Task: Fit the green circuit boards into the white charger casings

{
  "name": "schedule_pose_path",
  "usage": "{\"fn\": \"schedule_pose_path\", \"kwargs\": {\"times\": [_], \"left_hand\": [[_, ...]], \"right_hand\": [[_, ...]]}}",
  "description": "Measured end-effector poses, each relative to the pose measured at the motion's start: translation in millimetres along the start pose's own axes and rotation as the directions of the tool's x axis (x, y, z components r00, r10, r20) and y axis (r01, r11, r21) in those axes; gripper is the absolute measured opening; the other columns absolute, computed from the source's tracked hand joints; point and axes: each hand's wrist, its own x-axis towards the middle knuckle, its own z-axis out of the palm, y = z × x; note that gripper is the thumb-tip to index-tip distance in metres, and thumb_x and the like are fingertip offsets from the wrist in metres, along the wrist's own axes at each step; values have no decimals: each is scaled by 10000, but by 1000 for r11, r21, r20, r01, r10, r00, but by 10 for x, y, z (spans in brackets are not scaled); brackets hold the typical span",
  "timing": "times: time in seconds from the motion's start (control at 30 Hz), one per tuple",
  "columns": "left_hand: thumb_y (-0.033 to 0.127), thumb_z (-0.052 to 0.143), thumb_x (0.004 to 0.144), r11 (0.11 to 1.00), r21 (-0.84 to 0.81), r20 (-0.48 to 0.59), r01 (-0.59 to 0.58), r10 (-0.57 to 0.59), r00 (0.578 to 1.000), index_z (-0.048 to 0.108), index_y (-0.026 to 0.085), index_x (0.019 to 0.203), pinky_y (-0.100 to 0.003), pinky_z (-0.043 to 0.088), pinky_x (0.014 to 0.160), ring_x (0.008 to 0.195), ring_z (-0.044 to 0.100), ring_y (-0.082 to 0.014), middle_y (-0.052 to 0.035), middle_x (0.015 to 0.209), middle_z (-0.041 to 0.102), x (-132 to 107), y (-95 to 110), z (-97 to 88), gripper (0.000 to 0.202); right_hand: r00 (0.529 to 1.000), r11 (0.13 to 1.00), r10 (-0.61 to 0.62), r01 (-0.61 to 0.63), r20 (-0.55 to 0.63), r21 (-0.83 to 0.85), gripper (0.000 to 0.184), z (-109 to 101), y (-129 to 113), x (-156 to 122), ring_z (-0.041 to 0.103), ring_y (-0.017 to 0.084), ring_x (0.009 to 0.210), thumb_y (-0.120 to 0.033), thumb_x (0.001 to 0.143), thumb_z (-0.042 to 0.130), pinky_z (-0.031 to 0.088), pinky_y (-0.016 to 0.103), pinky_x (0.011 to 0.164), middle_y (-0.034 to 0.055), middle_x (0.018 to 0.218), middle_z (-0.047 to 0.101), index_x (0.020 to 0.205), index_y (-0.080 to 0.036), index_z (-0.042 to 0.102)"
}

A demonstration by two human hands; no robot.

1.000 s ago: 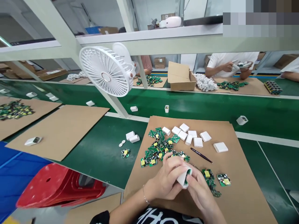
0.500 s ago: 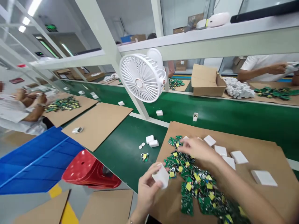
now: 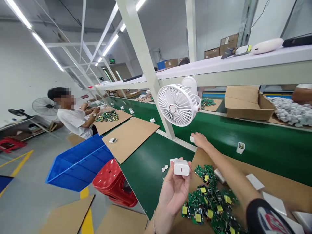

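Observation:
My left hand is raised near me, its fingers closed round a white charger housing with a small port facing the camera. My right hand is stretched far forward onto the green conveyor belt, resting on a small white housing at the belt's near edge; its fingers are curled over the part. A pile of green circuit boards lies on the brown cardboard sheet under my right forearm. White housings lie on the cardboard to the right.
A white clip fan hangs on the slanted frame post. Another white housing stands on the belt. A cardboard box sits across the belt. A blue bin, red stools and a seated person are at left.
The view swung left and up. My right hand left the circuit board pile and reached out to the belt. My left hand lifted the white housing higher.

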Motion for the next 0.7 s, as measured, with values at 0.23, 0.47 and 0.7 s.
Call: {"fn": "schedule_pose_path", "kwargs": {"times": [0.23, 0.47, 0.7], "left_hand": [[515, 738, 759, 959, 276, 174, -60, 11, 985, 758, 237, 931, -125, 551, 798, 1007, 663, -115, -52, 1070, 716, -19, -35, -77, 327], [605, 537, 860, 499, 753, 274, -428, 355, 894, 661, 167, 1132, -348, 533, 951, 1144, 625, -236, -127, 1192, 676, 569, -162, -47, 530], [283, 671, 843, -146, 913, 403, -381, 188, 895, 599, 129, 1194, -414, 485, 981, 1147, 580, -250, -134, 1279, 598, 2256, -341, 338, 390]], "right_hand": [[955, 999, 2, -13, 295, 35, 251, -33, 445, -782, 645, 156, 876, -347, 945, 567, 550, 349, 785, 55, 1043, 651, 1088, -146, 617], [994, 993, 97, -100, 46, 56, 368, -122, 501, -1801, 531, 297, 1219, -283, 924, 514, 422, 483, 1007, 128, 1322, 585, 1273, -193, 591], [877, 905, 422, -391, -231, 168, 451, -182, 783, -3396, 532, 302, 1251, -381, 956, 334, 455, 478, 1005, 126, 1333, 592, 1286, -192, 576]]}}
